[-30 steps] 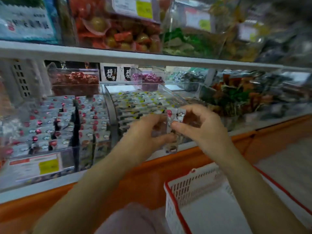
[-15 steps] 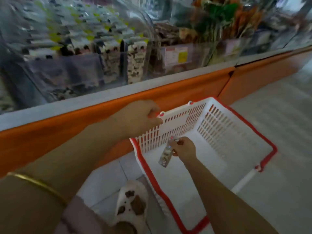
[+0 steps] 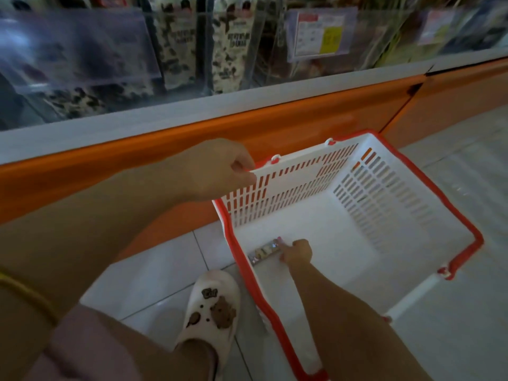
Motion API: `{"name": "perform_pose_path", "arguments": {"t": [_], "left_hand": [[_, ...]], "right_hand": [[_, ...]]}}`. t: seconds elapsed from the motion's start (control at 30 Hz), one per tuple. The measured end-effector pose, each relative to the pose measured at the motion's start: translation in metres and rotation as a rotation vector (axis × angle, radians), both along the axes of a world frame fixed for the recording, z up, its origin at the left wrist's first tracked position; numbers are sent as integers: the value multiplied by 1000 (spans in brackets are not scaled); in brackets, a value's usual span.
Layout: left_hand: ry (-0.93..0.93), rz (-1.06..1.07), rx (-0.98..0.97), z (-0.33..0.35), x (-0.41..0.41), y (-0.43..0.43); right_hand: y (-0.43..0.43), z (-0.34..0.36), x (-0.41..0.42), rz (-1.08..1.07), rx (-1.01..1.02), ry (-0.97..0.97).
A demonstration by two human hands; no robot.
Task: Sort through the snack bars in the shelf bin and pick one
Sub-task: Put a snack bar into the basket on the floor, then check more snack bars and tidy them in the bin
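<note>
A small wrapped snack bar (image 3: 263,253) lies on the floor of a white shopping basket with a red rim (image 3: 477,239), near its left wall. My right hand (image 3: 297,253) reaches down into the basket, its curled fingers pinching the bar's right end. My left hand (image 3: 222,171) grips the top edge of the basket's near-left wall. Above, the clear shelf bins hold upright black-and-white patterned snack packs (image 3: 176,48).
The basket stands on pale floor tiles against the orange shelf base (image 3: 288,119). My white shoe with bear charms (image 3: 213,306) is just left of the basket. A price card (image 3: 320,34) hangs on the bin front. Open floor lies to the right.
My hands left the shelf bin with one bar. The view dropped to the basket; my left hand took its rim and my right hand lowered the bar to the basket floor.
</note>
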State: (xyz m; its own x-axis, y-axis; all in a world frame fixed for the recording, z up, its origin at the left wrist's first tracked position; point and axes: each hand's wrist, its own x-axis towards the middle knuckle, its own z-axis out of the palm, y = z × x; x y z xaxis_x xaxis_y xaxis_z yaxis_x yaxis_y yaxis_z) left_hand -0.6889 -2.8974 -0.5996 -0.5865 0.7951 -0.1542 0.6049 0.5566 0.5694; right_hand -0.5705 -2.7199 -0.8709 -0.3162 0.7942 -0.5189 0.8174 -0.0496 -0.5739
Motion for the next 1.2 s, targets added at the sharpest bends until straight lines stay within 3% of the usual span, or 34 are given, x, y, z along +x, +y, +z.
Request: {"name": "perform_pose_path", "arguments": {"t": [0.13,0.2,0.3,0.5,0.6,0.7,0.83,1.03,1.2], "left_hand": [[-8,-21,12,14,6,-8],[-4,-34,11,29,10,-14],[39,-29,78,62,14,-32],[162,160,220,121,11,-110],[303,280,277,134,0,-157],[458,478,344,135,-14,-196],[608,613,310,134,-37,-231],[680,592,172,131,-68,-243],[635,465,165,128,-71,-241]], "right_hand": [[14,54,-4,-73,-149,234],[9,103,-19,-5,-173,369],[-19,188,-43,253,50,471],[-123,358,-67,667,210,1016],[-177,403,-83,841,336,1097],[-223,422,-110,995,508,1066],[-256,435,-145,1259,722,817],[-264,434,-172,1510,982,477],[-264,421,-171,1527,1110,474]]}}
